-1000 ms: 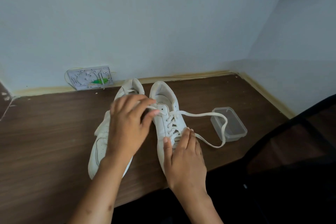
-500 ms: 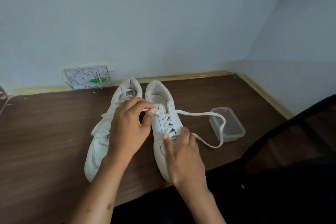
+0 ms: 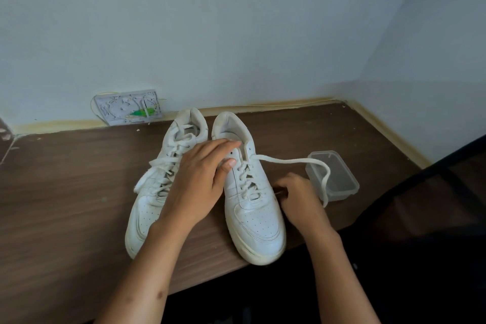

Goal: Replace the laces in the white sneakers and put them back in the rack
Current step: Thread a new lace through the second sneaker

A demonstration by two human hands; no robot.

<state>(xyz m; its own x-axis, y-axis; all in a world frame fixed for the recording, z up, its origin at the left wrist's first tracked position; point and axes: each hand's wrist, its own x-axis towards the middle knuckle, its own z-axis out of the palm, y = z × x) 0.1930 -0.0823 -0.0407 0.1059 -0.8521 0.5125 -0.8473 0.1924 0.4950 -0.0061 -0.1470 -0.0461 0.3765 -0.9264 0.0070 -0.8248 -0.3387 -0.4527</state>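
Two white sneakers stand side by side on the brown table, toes toward me. The left sneaker (image 3: 147,208) is laced, with loose ends. My left hand (image 3: 200,181) reaches across it to the right sneaker (image 3: 255,213), fingers lying over the tongue and thumb pressing the left eyelet flap, pinching that flap. A long loose lace (image 3: 289,160) runs from the right sneaker's top right eyelet across to the plastic box and hangs down. My right hand (image 3: 299,197) sits on the table against the right sneaker's outer side with its fingers curled; nothing shows in it.
A small clear plastic box (image 3: 339,181) stands open to the right of the sneakers. An uncovered wall socket plate (image 3: 128,109) with wires sits at the back wall. A dark chair (image 3: 434,205) is at the right, beyond the table's (image 3: 65,205) front edge.
My right hand has left the top of the right sneaker's laces and gone to its right side. My left hand has shifted right, onto that sneaker's tongue and flap.
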